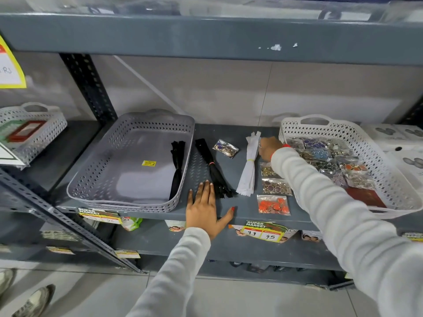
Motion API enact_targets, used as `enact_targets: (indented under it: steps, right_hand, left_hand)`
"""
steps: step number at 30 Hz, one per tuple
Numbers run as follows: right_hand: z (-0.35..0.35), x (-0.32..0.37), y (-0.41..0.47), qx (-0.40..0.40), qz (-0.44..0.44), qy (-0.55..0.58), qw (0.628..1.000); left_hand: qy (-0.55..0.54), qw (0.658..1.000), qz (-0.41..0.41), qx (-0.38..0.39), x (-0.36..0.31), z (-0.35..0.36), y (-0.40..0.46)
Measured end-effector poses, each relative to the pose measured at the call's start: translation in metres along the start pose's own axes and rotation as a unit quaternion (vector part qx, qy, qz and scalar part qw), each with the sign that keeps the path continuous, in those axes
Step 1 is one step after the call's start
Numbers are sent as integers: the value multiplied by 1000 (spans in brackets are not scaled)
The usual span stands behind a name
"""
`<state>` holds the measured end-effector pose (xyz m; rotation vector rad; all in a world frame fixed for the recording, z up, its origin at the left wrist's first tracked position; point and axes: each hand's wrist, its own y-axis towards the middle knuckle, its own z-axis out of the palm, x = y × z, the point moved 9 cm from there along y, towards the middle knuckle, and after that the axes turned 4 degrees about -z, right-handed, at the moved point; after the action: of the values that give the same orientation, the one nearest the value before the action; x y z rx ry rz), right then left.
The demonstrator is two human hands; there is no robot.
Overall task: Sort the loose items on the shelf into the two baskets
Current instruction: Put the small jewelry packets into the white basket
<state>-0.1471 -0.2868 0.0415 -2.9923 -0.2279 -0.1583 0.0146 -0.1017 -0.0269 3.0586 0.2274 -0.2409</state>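
Shelf (229, 138) of grey shop racking

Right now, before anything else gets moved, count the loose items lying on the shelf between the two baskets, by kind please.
Black zipper bundles: 1
White zipper bundles: 1, with the right hand at its top end
Clear button packets: 4
Total: 6

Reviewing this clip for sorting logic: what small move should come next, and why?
Probably close the right hand on the white zipper bundle and carry it to the grey basket. That hand already touches the bundle's top, the grey basket already holds a black zipper bundle, and the white basket holds bead packets.
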Motion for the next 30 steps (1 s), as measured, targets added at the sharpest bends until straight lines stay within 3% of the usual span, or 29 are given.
enact_targets:
  steps: [4,11,21,26,30]
  right_hand:
    - [-12,18,10,-28,-6,87,996]
    - [4,64,36,-8,-54,131,990]
    - [11,72,48,0,-28,181,983]
    - [-37,37,60,-36,-38,134,990]
    - [-59,-3,47,-42,5,67,997]
  left_hand:
    - [1,1000,0,16,-1,1,0]
    - [6,998,2,58,0,5,2]
    - [18,999,6,27,0,6,4]
    - [35,999,10,3,-1,5,3]
    - [32,999,-1,-25,0,4,3]
